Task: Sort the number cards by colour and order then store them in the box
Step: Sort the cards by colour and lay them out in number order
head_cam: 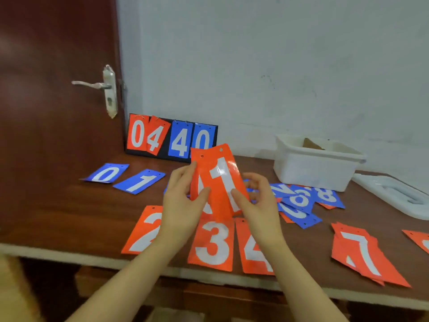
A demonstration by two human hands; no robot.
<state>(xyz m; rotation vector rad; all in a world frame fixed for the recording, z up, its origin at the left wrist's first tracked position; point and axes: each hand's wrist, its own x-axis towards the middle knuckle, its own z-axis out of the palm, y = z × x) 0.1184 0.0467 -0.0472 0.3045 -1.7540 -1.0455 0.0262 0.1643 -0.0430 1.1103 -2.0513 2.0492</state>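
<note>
Both hands hold orange number cards above the table's middle. My right hand (257, 201) pinches the front orange 1 card (222, 180). My left hand (183, 201) grips another orange card (196, 182) mostly hidden behind it. On the table below lie an orange 2 card (145, 231), an orange 3 card (212, 246) and an orange 4 card (253, 249) in a row. An orange 7 card (362, 252) tops a small stack at the right. A blue 0 card (105, 173) and a blue 1 card (140, 181) lie at the left. Several blue cards (299, 203) are heaped behind my right hand. The white box (313, 166) stands at the back right.
A scoreboard stand (171, 140) showing 04 and 40 leans against the wall at the back. The box's white lid (394, 196) lies at the far right. Another orange card (420, 242) is cut off by the right edge. A brown door (58, 89) with a handle is at the left.
</note>
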